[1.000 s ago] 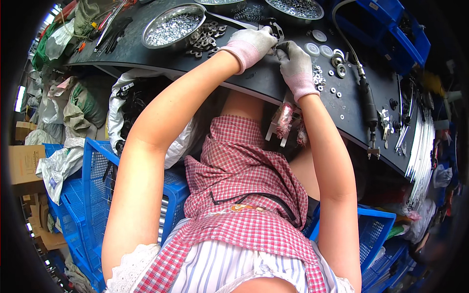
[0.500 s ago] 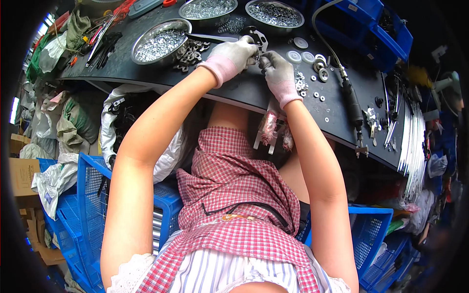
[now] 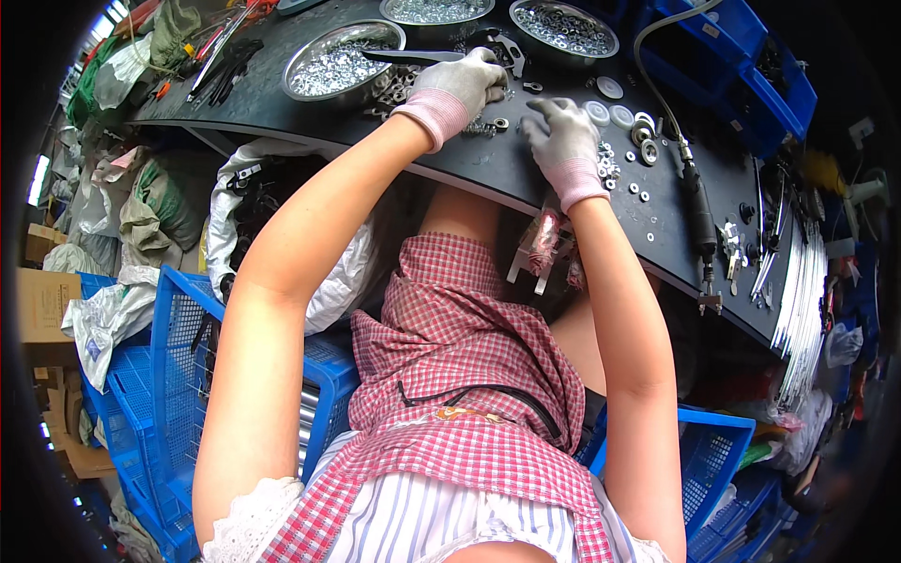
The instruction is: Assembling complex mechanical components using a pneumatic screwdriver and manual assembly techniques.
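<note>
My left hand [image 3: 456, 84], in a pale grey glove with a pink cuff, has its fingers curled round a long black-handled piece [image 3: 404, 56]. A black-and-silver metal head [image 3: 509, 54] sticks out beyond the fingers. My right hand [image 3: 565, 136], gloved the same way, hovers at the table with fingers bent and apart, nothing visible in them. Between the hands lie small coil springs [image 3: 481, 129] and a metal ring [image 3: 501, 123]. A small metal fitting [image 3: 533, 87] rests farther back. White washers [image 3: 608, 167] are beside my right wrist.
Steel bowls of small metal parts [image 3: 343, 64], [image 3: 565, 30] stand at the back. White plastic discs [image 3: 610, 87] and a bearing-like ring [image 3: 649, 152] lie to the right, before a corded air tool [image 3: 696, 202]. Blue bins [image 3: 779, 98] fill the far right; thin metal rods [image 3: 802, 281] lie at the table's edge.
My hands were together at a small part; now they are apart, the right one drawn back and opened. Springs and a ring show between them. The whole view has shifted slightly.
</note>
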Action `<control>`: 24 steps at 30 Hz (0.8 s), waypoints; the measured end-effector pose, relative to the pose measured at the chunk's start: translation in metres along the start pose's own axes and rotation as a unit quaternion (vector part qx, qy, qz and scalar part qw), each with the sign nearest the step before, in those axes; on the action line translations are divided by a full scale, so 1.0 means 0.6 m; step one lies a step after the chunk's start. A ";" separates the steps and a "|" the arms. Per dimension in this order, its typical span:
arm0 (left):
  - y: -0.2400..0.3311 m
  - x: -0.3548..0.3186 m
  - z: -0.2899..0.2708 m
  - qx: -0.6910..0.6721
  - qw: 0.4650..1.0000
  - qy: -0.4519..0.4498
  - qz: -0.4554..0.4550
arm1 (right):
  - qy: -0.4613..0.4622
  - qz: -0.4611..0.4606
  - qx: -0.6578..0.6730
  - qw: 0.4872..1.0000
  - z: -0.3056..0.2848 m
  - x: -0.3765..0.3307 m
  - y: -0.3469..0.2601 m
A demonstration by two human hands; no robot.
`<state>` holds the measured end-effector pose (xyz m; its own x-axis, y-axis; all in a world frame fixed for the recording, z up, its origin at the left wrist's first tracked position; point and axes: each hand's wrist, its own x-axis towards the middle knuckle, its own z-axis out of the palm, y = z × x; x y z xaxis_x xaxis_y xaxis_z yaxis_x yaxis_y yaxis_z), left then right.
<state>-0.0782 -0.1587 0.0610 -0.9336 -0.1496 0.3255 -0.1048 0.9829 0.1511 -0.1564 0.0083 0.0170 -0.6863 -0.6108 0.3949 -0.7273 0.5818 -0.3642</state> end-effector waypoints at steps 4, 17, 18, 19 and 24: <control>0.004 -0.012 0.003 -0.019 0.999 0.044 0.012 | 0.127 -0.056 0.109 0.984 -0.001 0.004 -0.014; 0.027 -0.022 0.021 -0.048 0.991 0.121 0.002 | 0.014 0.092 0.217 0.972 0.000 0.006 -0.025; 0.029 -0.019 0.019 -0.049 0.991 0.121 0.003 | 0.044 0.075 0.279 0.956 0.005 0.004 -0.022; 0.030 -0.015 0.017 -0.063 0.990 0.123 0.004 | 0.075 0.057 0.340 0.936 0.009 0.003 -0.018; 0.021 0.003 0.018 0.006 0.998 0.069 -0.002 | 0.054 0.032 0.146 0.987 0.008 0.002 -0.011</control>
<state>-0.0847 -0.1452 0.0533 -0.8777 -0.1653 0.4499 -0.1125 0.9835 0.1420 -0.1524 0.0012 0.0161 -0.7382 -0.5068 0.4451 -0.6637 0.4277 -0.6137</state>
